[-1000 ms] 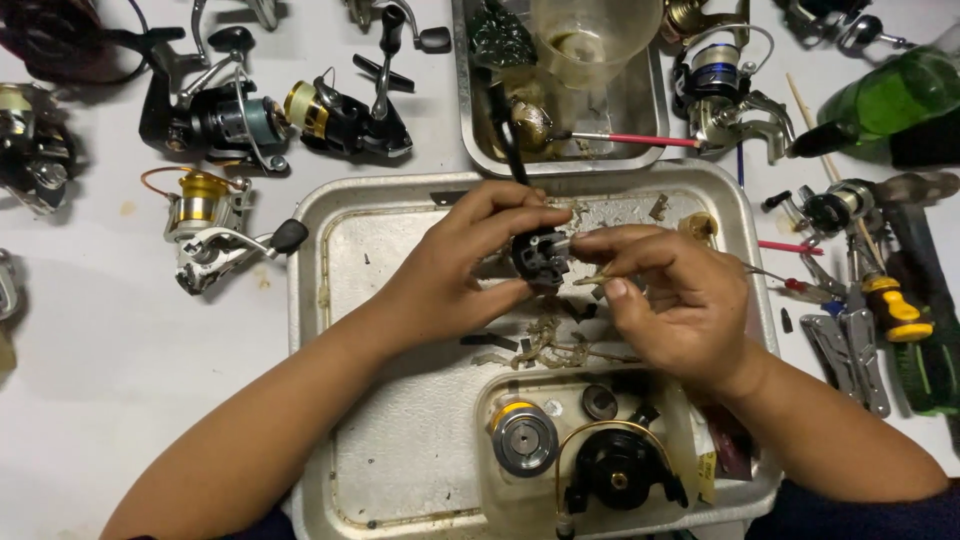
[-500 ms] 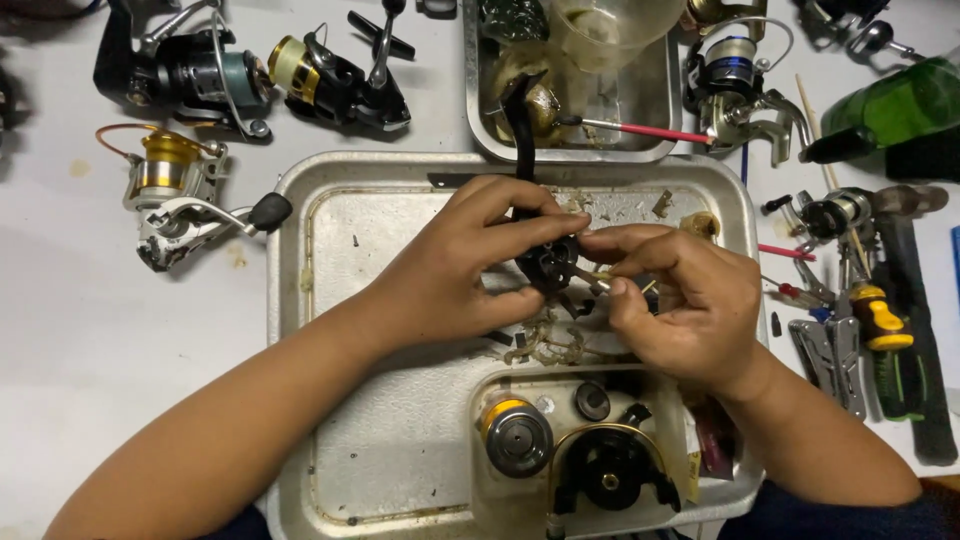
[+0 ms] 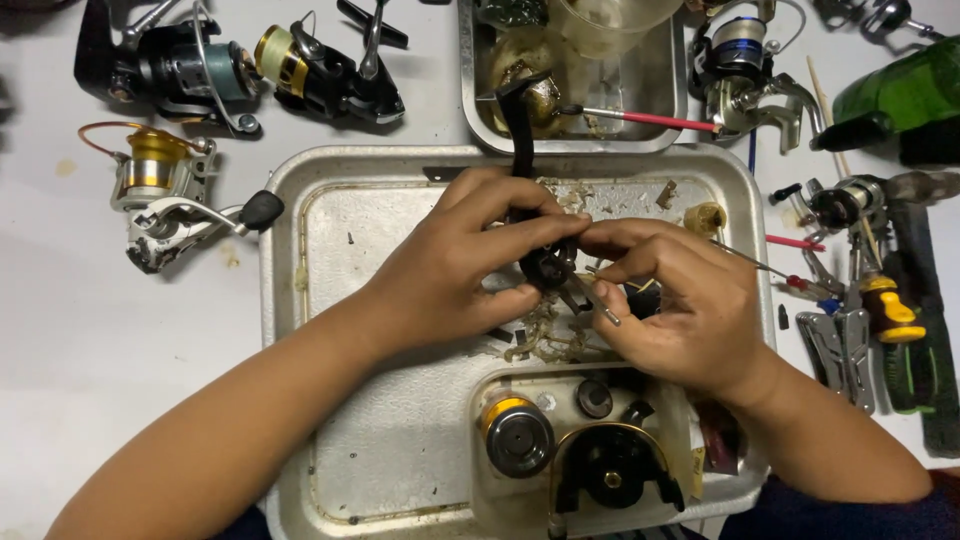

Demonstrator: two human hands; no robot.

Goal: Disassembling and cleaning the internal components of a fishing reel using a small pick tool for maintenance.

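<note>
The part [image 3: 548, 268] I pinch is black, with a silvery pin. The tray [image 3: 400, 440] under my hands is dull silver, stained brown along its edges. A spool [image 3: 515, 435] near me is gold and grey. The reel [image 3: 160, 195] to my left is gold and silver. The bottle [image 3: 895, 100] is green, the brush handle [image 3: 650, 120] red, the screwdriver [image 3: 890, 315] yellow and black.

Left half of the metal tray [image 3: 330, 400] is open; spinning reels [image 3: 160, 195] crowd far-left, tools [image 3: 880, 320] block right.
</note>
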